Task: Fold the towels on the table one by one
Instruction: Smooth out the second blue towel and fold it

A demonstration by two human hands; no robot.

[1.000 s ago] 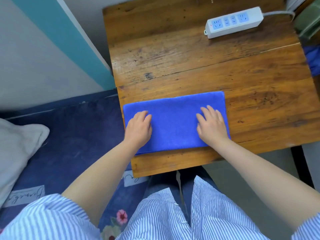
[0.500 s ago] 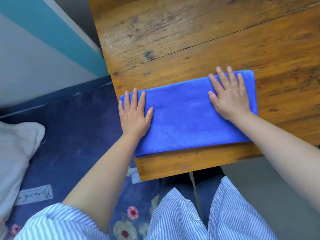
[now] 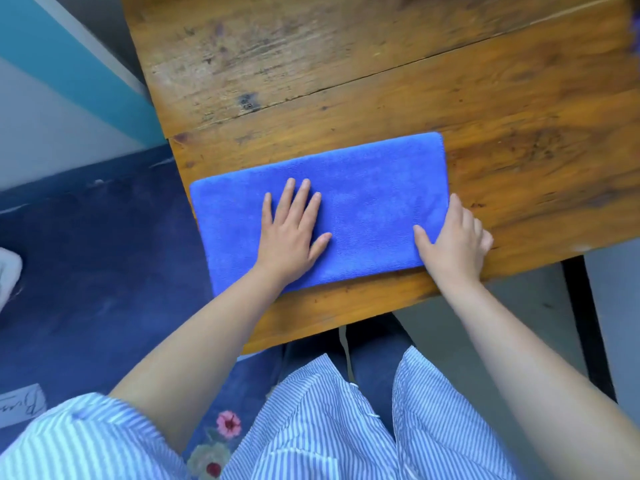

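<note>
Here we see the blue towel (image 3: 363,209) already folded into a long strip on the table (image 3: 381,81). Our left hand (image 3: 291,237) presses flat on it. Our right hand (image 3: 453,242) pinches its end, thumb on top. More folding is left.

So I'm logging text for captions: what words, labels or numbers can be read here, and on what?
Cursive writing on the white label on the blue rug, bottom left: cut off by the frame edge, not readable.
Towel, table, striped shirt: no text visible.
</note>
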